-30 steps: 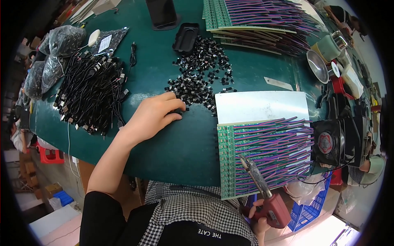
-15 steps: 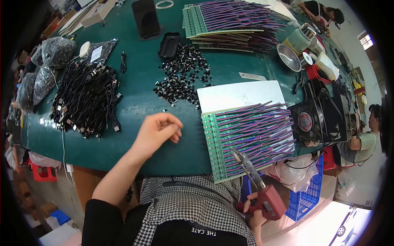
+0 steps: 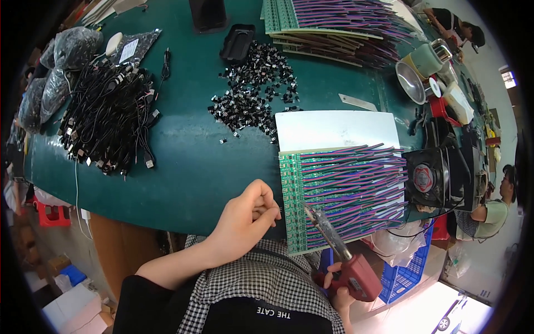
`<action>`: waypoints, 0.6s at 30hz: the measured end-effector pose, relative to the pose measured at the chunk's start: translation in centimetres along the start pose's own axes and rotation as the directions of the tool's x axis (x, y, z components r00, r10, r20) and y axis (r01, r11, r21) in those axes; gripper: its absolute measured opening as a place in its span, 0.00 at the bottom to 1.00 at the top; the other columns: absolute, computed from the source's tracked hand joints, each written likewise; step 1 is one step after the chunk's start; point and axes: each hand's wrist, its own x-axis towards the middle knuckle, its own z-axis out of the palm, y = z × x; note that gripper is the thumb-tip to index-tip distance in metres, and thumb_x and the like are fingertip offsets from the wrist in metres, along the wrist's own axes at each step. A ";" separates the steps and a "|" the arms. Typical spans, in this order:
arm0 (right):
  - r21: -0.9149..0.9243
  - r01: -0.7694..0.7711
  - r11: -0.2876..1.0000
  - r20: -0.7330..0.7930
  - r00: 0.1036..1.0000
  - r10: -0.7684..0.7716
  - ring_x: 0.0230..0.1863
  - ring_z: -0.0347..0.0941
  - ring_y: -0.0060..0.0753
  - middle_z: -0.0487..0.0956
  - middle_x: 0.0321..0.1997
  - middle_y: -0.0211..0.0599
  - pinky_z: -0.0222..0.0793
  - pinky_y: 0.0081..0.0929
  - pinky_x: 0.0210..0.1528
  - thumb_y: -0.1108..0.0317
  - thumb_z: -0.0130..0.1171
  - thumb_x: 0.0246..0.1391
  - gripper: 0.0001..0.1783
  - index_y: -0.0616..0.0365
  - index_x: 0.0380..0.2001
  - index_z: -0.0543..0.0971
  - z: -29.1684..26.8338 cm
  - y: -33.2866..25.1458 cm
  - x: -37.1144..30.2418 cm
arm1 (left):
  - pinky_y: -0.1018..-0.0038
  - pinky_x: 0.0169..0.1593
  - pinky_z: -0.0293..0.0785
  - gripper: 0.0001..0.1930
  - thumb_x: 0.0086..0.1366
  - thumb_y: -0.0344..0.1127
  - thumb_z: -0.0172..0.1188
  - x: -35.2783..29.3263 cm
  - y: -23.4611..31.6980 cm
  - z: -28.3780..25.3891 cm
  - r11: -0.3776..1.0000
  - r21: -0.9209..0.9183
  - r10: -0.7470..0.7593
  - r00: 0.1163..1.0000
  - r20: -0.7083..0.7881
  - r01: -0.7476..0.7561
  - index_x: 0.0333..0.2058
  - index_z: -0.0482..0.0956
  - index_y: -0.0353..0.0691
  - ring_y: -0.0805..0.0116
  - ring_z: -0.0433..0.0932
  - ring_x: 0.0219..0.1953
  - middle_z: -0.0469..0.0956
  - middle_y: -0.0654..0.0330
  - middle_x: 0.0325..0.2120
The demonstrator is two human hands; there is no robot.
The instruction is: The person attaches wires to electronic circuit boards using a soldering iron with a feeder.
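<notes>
L hand hovering just beside L edge of green PCB panel; thumb + forefinger pinching narrow, can't tell what, if anything, they're holding. R hand gripping red soldering gun, tip pointing over panel; contact unclear. Panel lying partly on white sheet, near edge of green table; multicol. wires running R. Loose blk connectors lying heaped beyond L hand; blk cables sitting tangled further L.
</notes>
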 end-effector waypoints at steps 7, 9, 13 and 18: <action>-0.099 -0.091 0.991 -0.011 0.996 0.091 0.21 0.70 0.25 0.78 0.28 0.39 0.63 0.18 0.23 0.43 0.69 0.37 0.40 0.72 0.39 0.73 -0.9 -0.1 1.1 | 0.79 0.31 0.71 0.08 0.61 0.21 0.50 0.6 -0.5 1.2 0.996 0.088 0.039 0.994 -0.105 -0.030 0.31 0.59 0.36 0.78 0.73 0.27 0.71 0.60 0.24; -0.118 -0.092 0.989 -0.013 0.996 0.091 0.19 0.70 0.23 0.77 0.23 0.37 0.62 0.17 0.22 0.42 0.69 0.35 0.40 0.73 0.37 0.74 -0.9 0.1 1.0 | 0.79 0.31 0.71 0.07 0.61 0.21 0.50 0.5 -0.4 1.0 0.999 0.045 0.026 0.994 -0.104 -0.021 0.31 0.60 0.35 0.78 0.73 0.27 0.71 0.60 0.24; -0.109 -0.099 0.989 -0.029 0.995 0.096 0.18 0.69 0.22 0.77 0.22 0.36 0.62 0.16 0.22 0.41 0.69 0.35 0.39 0.72 0.34 0.75 -1.2 0.3 1.1 | 0.78 0.35 0.74 0.06 0.60 0.20 0.50 0.6 0.1 0.5 0.997 0.076 -0.007 0.998 -0.058 0.012 0.31 0.62 0.34 0.76 0.76 0.30 0.74 0.59 0.24; -0.078 -0.094 0.993 -0.064 0.994 0.089 0.18 0.70 0.22 0.77 0.21 0.35 0.62 0.16 0.22 0.40 0.69 0.34 0.40 0.71 0.34 0.76 -0.6 -0.1 1.5 | 0.78 0.37 0.75 0.05 0.60 0.20 0.50 0.3 0.8 0.5 0.995 0.089 -0.027 0.998 -0.056 0.032 0.31 0.63 0.33 0.73 0.78 0.32 0.76 0.57 0.25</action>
